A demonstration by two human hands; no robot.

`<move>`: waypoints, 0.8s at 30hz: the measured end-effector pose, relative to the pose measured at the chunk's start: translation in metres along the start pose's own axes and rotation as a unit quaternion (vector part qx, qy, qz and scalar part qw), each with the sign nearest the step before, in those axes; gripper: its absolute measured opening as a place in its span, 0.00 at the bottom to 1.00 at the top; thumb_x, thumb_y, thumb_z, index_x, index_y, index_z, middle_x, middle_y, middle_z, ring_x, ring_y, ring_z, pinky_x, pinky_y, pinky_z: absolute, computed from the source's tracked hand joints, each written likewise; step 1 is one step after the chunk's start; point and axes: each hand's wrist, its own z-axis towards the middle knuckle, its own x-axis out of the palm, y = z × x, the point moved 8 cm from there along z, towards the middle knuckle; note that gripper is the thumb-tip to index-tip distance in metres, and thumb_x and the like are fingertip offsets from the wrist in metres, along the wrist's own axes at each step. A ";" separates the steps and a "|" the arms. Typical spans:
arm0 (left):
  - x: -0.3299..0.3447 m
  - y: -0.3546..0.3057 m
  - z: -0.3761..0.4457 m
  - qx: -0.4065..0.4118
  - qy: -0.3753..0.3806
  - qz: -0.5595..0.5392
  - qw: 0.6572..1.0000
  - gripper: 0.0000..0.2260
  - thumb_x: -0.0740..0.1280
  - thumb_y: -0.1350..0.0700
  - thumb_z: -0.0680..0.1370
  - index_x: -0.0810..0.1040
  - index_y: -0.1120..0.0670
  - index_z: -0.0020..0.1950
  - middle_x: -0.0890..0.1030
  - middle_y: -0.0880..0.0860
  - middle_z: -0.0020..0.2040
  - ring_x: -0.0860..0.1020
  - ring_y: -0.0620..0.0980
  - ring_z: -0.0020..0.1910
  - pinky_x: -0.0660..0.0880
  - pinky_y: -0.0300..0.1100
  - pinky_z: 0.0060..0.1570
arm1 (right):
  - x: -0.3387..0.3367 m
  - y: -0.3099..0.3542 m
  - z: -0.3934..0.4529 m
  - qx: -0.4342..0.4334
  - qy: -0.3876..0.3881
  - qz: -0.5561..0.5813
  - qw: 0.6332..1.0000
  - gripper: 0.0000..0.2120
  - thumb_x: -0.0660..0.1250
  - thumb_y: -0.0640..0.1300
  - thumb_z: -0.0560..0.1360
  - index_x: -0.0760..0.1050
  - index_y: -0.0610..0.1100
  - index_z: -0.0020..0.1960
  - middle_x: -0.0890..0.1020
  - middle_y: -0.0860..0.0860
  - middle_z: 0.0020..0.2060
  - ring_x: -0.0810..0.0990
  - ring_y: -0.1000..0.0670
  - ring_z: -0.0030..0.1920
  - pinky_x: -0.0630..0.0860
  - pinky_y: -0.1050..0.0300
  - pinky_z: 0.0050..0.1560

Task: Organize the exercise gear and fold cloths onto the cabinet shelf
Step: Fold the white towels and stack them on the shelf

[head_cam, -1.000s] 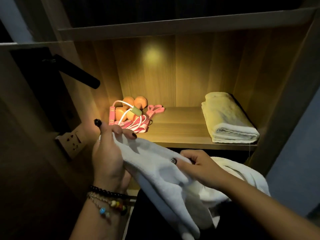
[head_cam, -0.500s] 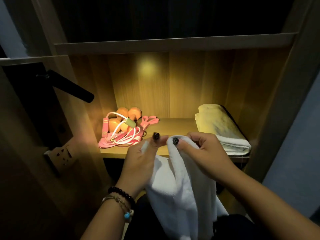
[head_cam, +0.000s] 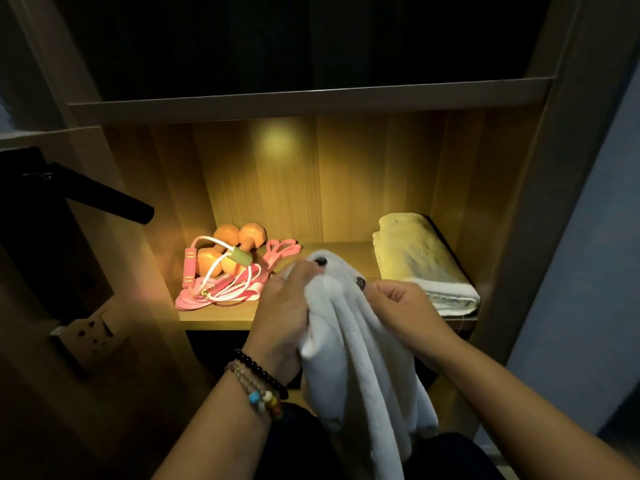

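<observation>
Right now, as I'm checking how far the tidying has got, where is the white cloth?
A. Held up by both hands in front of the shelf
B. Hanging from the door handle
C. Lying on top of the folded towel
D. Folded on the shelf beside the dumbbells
A: the left hand and right hand both grip the white cloth, which hangs down in front of the shelf.

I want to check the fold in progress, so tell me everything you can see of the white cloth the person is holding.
The white cloth looks soft and thick, like terry or fleece. It is unfolded, gathered at the top and hanging in loose vertical folds in front of the shelf, its lower end out of view. The left hand grips its upper left edge, and the right hand pinches its upper right.
</observation>
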 end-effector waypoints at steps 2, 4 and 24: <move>-0.002 -0.014 0.014 -0.009 -0.032 -0.082 0.996 0.06 0.64 0.54 0.76 0.75 0.55 0.42 0.75 0.56 0.39 0.75 0.53 0.43 0.73 0.52 0.50 | -0.008 -0.027 -0.005 0.019 0.004 -0.019 1.000 0.20 0.65 0.56 0.71 0.65 0.45 0.29 0.63 0.54 0.25 0.59 0.58 0.26 0.56 0.64 0.28; -0.007 -0.037 0.028 -0.005 -0.037 -0.131 0.991 0.07 0.65 0.50 0.71 0.71 0.52 0.37 0.71 0.52 0.36 0.73 0.52 0.40 0.71 0.52 0.50 | -0.021 -0.064 -0.013 0.057 -0.008 -0.049 0.997 0.19 0.67 0.48 0.75 0.66 0.47 0.29 0.65 0.54 0.25 0.62 0.57 0.27 0.58 0.63 0.29; 0.036 -0.080 0.050 0.195 0.118 0.385 0.894 0.22 0.72 0.59 0.74 0.76 0.41 0.64 0.78 0.37 0.59 0.71 0.26 0.58 0.68 0.23 0.53 | -0.035 0.101 0.049 -0.080 -0.049 -0.072 0.993 0.03 0.73 0.42 0.72 0.85 0.44 0.43 0.85 0.51 0.37 0.80 0.57 0.38 0.76 0.62 0.40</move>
